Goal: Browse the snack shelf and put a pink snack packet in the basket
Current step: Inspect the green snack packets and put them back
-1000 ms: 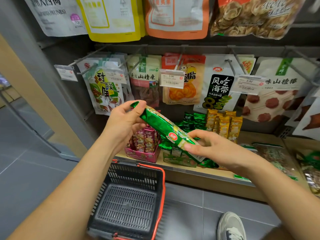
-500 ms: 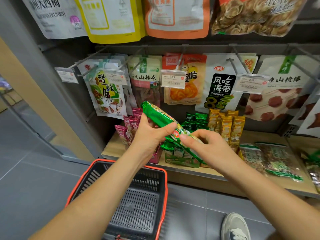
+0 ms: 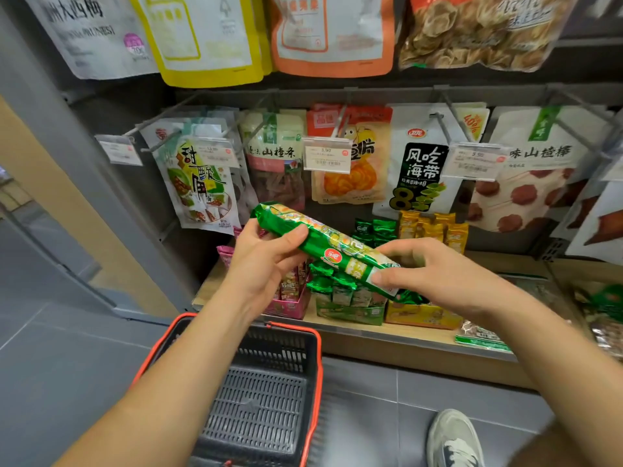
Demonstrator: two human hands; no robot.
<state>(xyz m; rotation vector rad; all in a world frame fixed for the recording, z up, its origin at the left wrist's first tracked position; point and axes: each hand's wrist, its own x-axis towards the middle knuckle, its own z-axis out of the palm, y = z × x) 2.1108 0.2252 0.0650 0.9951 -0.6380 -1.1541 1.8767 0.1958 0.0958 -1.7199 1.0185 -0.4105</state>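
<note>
- left hand (image 3: 266,264) and right hand (image 3: 438,274) both grip a green packet (image 3: 323,244), one near each end; its long axis slants from upper left to lower right.
- pink packets (image 3: 291,284) stand on the shelf (image 3: 210,288) just behind the left hand, the nearer one; the basket (image 3: 317,365) sits below.
- a second ago the left hand pinched the packet's tip; now it wraps the upper part.

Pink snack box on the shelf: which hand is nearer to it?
Left. The left hand grips the green packet just in front of the pink box; the right hand pinches its other end farther right, over the green box.
</note>
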